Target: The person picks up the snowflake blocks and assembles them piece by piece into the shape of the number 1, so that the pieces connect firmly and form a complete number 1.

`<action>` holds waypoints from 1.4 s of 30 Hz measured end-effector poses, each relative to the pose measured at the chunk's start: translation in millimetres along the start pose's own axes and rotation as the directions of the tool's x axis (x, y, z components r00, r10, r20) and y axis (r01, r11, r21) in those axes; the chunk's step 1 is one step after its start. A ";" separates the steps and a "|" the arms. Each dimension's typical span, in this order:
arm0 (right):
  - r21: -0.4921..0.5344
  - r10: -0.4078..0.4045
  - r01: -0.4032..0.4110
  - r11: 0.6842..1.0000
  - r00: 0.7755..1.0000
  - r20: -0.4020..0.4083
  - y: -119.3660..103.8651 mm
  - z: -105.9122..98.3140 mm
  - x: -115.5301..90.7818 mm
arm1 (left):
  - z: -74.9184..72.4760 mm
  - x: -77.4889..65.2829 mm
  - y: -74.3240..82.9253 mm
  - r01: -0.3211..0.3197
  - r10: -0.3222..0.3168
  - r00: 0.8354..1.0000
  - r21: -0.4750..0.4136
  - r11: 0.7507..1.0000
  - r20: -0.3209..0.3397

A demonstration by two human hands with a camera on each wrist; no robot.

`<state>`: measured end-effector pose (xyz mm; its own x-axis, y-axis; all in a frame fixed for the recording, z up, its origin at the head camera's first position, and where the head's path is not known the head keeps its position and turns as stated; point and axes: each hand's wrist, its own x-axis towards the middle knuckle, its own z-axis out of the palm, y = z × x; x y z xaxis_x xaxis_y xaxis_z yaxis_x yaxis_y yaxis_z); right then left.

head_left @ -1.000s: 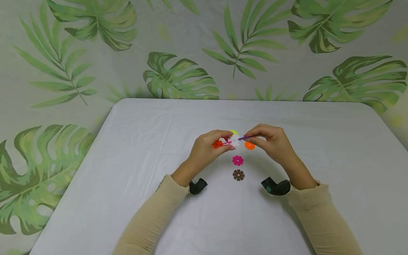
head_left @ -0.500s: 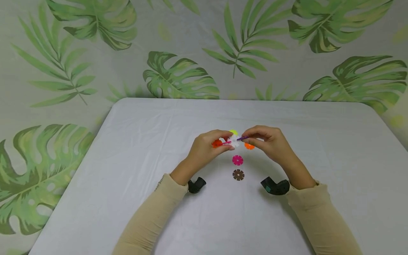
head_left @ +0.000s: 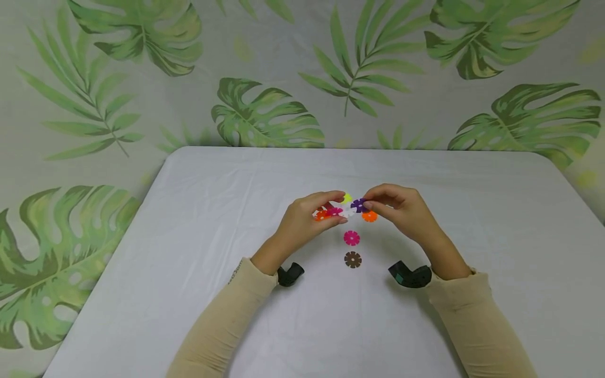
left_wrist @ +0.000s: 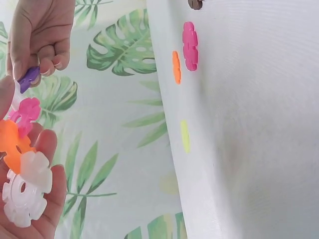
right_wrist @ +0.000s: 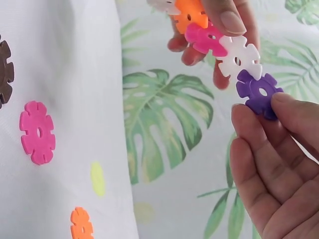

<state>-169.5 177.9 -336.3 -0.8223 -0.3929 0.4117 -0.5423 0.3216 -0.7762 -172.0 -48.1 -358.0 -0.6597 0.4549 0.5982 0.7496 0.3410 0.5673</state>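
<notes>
My left hand (head_left: 309, 214) holds a chain of notched plastic discs, with orange (right_wrist: 190, 16), pink (right_wrist: 207, 39) and white (right_wrist: 238, 59) pieces joined edge to edge. In the left wrist view, translucent white discs (left_wrist: 25, 199) hang at the chain's lower end against the fingers. My right hand (head_left: 402, 210) pinches a purple notched disc (right_wrist: 259, 93) between thumb and index finger. The purple disc meets the rim of the white disc at the chain's right end; how deep the slots sit cannot be told. Both hands are raised over the table.
On the white-covered table (head_left: 189, 236) lie loose discs: pink (head_left: 352, 238), brown (head_left: 352, 260), orange (head_left: 369, 216) and yellow (head_left: 347, 198), the last partly hidden behind the hands. Black wrist cameras sit below both wrists. A leaf-patterned cloth (head_left: 264, 113) hangs behind the table.
The purple and pink discs, seen edge-on before, now show their flat faces to the head view. Both hands stay nearly in place with the same grips.
</notes>
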 end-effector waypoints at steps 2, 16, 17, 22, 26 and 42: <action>0.045 0.023 -0.023 0.999 1.000 0.007 0.6 0.9 -0.3 | 0.0 -0.1 -1.0 -0.020 0.020 1.000 0.008 1.000 -0.001; 0.220 0.111 -0.112 0.969 0.994 0.017 1.9 8.1 1.1 | -1.6 1.1 1.0 -0.079 0.077 0.997 0.112 0.991 0.019; 0.241 0.121 -0.122 0.963 0.992 0.021 1.1 9.2 1.2 | -1.6 1.3 1.1 -0.082 0.081 0.997 0.118 0.990 0.017; 0.306 0.152 -0.158 0.939 0.987 0.043 -1.7 15.0 1.3 | -1.0 0.9 0.9 -0.074 0.074 0.997 0.128 0.989 0.006; 0.335 0.174 -0.181 0.925 0.983 0.050 -3.4 18.5 1.6 | 0.0 0.1 0.5 -0.063 0.064 0.998 0.104 0.993 -0.001; 0.235 0.137 -0.140 0.962 0.990 0.028 -5.3 12.0 1.0 | 2.0 0.2 -0.2 -0.036 0.038 0.999 0.074 0.997 -0.014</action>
<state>-165.5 165.5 -337.5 -0.8836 -0.3694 0.2876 -0.3660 0.1620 -0.9164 -172.2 -46.4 -359.1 -0.6318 0.4557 0.6270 0.7750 0.3840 0.5019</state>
